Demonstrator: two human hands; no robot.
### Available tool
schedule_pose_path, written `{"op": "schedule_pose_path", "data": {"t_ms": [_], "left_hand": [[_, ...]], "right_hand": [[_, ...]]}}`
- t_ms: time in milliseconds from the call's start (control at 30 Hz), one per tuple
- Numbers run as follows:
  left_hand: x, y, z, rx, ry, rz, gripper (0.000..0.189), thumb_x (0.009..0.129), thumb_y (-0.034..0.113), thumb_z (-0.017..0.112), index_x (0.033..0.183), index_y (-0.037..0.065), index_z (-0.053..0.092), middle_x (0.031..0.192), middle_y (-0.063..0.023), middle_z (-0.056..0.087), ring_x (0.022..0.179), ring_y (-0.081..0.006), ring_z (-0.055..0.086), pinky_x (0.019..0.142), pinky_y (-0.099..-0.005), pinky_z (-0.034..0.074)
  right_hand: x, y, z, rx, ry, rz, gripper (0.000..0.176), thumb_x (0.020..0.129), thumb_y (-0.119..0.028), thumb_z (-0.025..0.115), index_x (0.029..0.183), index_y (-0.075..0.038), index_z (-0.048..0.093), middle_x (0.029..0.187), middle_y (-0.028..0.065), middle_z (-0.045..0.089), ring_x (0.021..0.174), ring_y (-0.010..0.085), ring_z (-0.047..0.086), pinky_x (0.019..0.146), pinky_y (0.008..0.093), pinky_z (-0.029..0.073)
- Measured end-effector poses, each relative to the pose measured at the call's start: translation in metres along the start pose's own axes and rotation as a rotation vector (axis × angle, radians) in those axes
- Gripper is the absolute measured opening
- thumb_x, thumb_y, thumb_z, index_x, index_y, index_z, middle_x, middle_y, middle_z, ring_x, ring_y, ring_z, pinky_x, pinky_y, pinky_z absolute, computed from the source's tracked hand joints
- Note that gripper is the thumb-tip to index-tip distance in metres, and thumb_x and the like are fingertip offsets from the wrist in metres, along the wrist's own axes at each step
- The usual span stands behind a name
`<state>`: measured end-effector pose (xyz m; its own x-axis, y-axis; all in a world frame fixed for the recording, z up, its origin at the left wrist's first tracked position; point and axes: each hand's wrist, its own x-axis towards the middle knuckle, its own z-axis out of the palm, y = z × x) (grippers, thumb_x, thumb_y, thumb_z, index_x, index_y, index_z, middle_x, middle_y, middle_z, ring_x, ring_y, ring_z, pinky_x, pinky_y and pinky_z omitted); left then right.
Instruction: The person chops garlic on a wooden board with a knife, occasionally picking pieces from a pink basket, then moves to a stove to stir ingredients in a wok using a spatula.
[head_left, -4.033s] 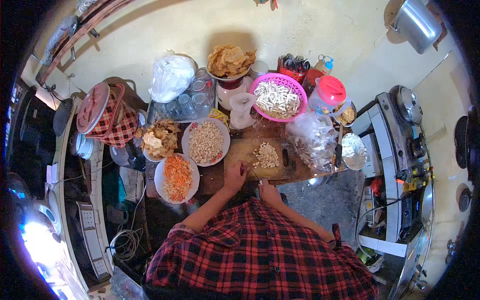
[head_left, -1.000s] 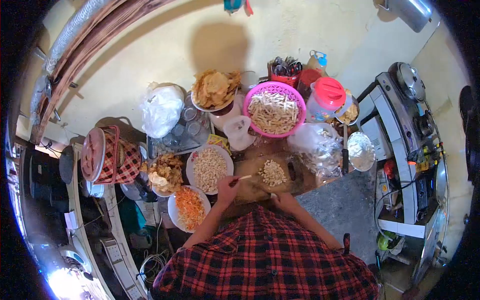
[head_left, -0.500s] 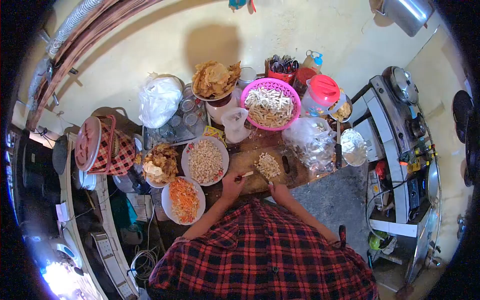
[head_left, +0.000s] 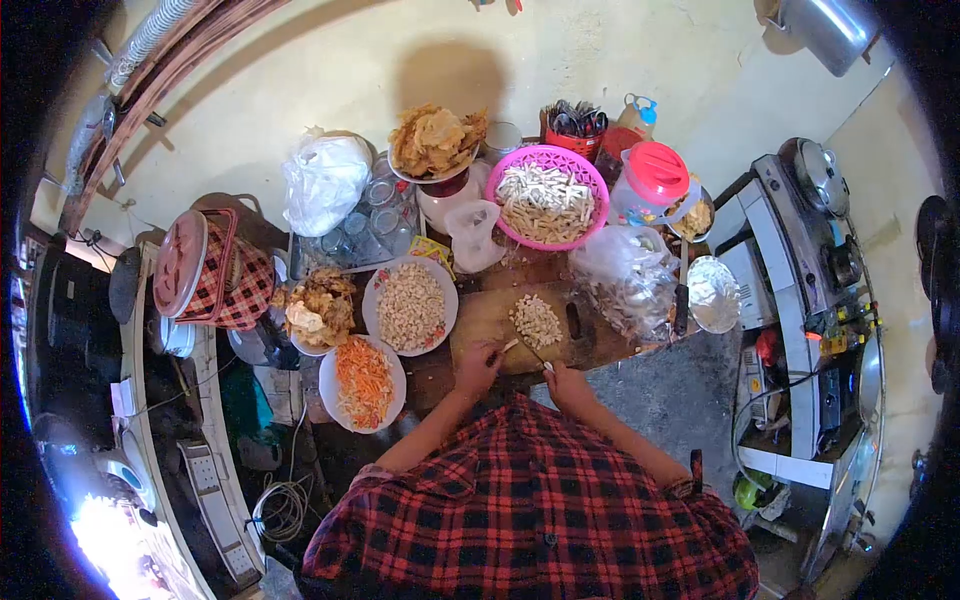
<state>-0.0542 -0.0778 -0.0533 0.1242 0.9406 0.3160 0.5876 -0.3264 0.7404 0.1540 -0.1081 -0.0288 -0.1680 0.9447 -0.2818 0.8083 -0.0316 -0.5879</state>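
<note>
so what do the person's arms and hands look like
The left hand and right hand are bare, without gloves. The sleeves of a red and black plaid shirt leave the forearms bare; a dark tab shows at the right sleeve.

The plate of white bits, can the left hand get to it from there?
Probably yes: the plate sits close to the left hand, with nothing standing between them, though that hand holds a pale stick.

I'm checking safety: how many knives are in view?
2: one knife in the right hand, apparently a black-handled knife beside the plastic bag. Others may be hidden.
</note>
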Motion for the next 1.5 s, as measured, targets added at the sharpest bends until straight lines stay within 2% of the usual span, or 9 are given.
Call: {"op": "schedule_pose_path", "data": {"t_ms": [300,500,600,700,933,1133,1267,1433,1500], "left_hand": [[-0.003,-0.004,0.005,0.057,-0.061,-0.070,0.013,0.069,0.006,0.064,0.080,0.000,0.062,0.082,-0.0125,0.059,0.079,-0.0298,0.057,0.072,-0.0373,0.046],[-0.002,-0.003,0.001,0.068,-0.080,-0.025,0.012,0.069,0.007,0.064,0.079,0.000,0.062,0.080,-0.0127,0.058,0.078,-0.0301,0.057,0.070,-0.0380,0.046],[-0.003,-0.004,0.004,0.118,-0.045,0.022,0.011,0.069,0.007,0.064,0.078,0.000,0.062,0.079,-0.0127,0.058,0.079,-0.0301,0.057,0.071,-0.0379,0.046],[-0.006,0.000,0.005,0.066,-0.055,-0.062,0.011,0.068,0.007,0.064,0.077,0.000,0.062,0.079,-0.0127,0.059,0.080,-0.0303,0.057,0.071,-0.0380,0.046],[-0.005,0.001,0.005,0.082,-0.005,0.007,0.012,0.068,0.007,0.065,0.077,0.001,0.062,0.081,-0.0124,0.059,0.081,-0.0309,0.057,0.072,-0.0380,0.046],[-0.006,-0.001,0.005,0.092,-0.035,-0.042,0.013,0.068,0.007,0.064,0.078,0.001,0.062,0.083,-0.0124,0.059,0.081,-0.0306,0.057,0.072,-0.0376,0.046],[-0.010,-0.006,0.007,0.109,-0.042,0.001,0.012,0.068,0.007,0.064,0.078,0.001,0.061,0.082,-0.0121,0.058,0.080,-0.0301,0.056,0.072,-0.0375,0.046],[-0.009,-0.004,0.010,0.043,-0.040,-0.012,0.012,0.069,0.006,0.062,0.079,0.001,0.060,0.082,-0.0120,0.057,0.081,-0.0298,0.056,0.072,-0.0377,0.046],[-0.006,0.000,0.005,0.131,-0.086,-0.037,0.012,0.069,0.005,0.061,0.080,0.001,0.060,0.084,-0.0125,0.056,0.083,-0.0298,0.055,0.073,-0.0378,0.046]], "right_hand": [[-0.006,-0.014,0.004,-0.076,-0.143,0.116,0.030,0.089,-0.027,0.040,0.093,0.002,0.043,0.068,0.0267,0.056,0.064,0.0448,0.055,0.057,0.0537,0.042],[0.004,-0.004,0.026,-0.060,-0.131,0.117,0.031,0.089,-0.025,0.040,0.091,0.005,0.042,0.067,0.0280,0.056,0.065,0.0449,0.056,0.057,0.0530,0.044],[0.004,-0.006,0.025,-0.039,-0.088,0.050,0.030,0.089,-0.025,0.041,0.092,0.005,0.042,0.069,0.0279,0.057,0.066,0.0446,0.056,0.058,0.0527,0.044],[0.009,-0.009,0.027,-0.035,-0.073,0.074,0.031,0.089,-0.026,0.041,0.093,0.005,0.043,0.070,0.0282,0.057,0.066,0.0450,0.056,0.058,0.0528,0.044],[0.006,-0.002,0.030,-0.036,-0.041,0.050,0.031,0.089,-0.027,0.042,0.097,0.003,0.043,0.069,0.0279,0.057,0.066,0.0448,0.056,0.058,0.0534,0.044],[0.003,-0.009,0.023,-0.038,-0.071,0.055,0.031,0.089,-0.027,0.042,0.097,0.003,0.044,0.070,0.0278,0.057,0.067,0.0447,0.056,0.060,0.0538,0.043],[0.006,-0.010,0.023,-0.034,-0.086,0.091,0.030,0.089,-0.026,0.042,0.094,0.003,0.046,0.071,0.0278,0.057,0.069,0.0450,0.056,0.062,0.0538,0.044],[0.012,-0.005,0.030,-0.061,-0.061,0.047,0.030,0.088,-0.026,0.042,0.093,0.003,0.046,0.072,0.0286,0.057,0.070,0.0453,0.056,0.063,0.0539,0.044],[0.013,-0.004,0.029,-0.074,-0.072,0.044,0.030,0.088,-0.026,0.042,0.094,0.004,0.046,0.072,0.0289,0.057,0.070,0.0454,0.056,0.063,0.0539,0.044]]}}
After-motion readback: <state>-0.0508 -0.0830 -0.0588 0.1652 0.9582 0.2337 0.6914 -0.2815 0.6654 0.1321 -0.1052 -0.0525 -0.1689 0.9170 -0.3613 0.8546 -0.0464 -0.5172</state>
